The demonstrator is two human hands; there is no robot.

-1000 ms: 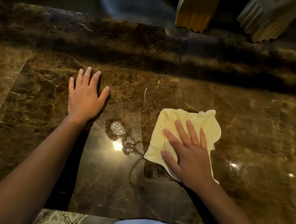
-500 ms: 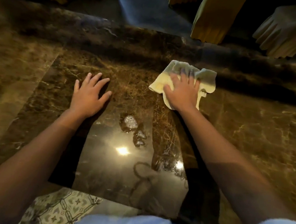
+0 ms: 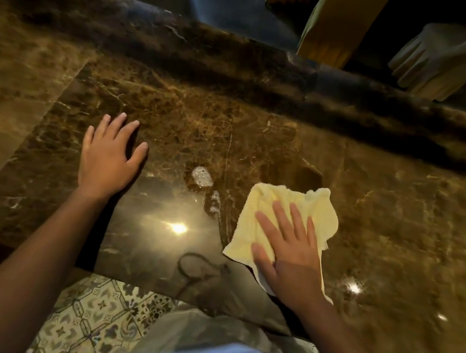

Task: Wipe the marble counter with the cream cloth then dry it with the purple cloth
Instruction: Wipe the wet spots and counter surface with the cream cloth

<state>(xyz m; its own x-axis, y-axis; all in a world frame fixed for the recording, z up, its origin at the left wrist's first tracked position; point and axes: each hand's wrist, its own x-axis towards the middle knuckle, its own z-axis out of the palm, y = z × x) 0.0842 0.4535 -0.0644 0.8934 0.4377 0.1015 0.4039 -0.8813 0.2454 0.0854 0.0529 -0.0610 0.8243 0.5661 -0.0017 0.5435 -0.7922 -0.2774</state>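
- Plainly, one cream cloth [image 3: 288, 211] lies crumpled on the brown marble tabletop [image 3: 382, 192], toward its near edge and right of centre.
- One right hand [image 3: 289, 257] presses flat on that cloth, fingers spread, palm down; it pins the cloth rather than gripping it.
- One left hand [image 3: 107, 157] rests flat on bare marble, well apart from the cloth, fingers loosely spread and holding nothing.
- Two foamy wet patches [image 3: 202, 176] sit between the hands, the larger above the smaller, just left of the cloth.
- One pale glove [image 3: 431, 59] hangs past the tabletop's far edge at upper right.
- Patterned floor tiles [image 3: 96, 314] show below the near edge.
- No readable writing shows on anything.
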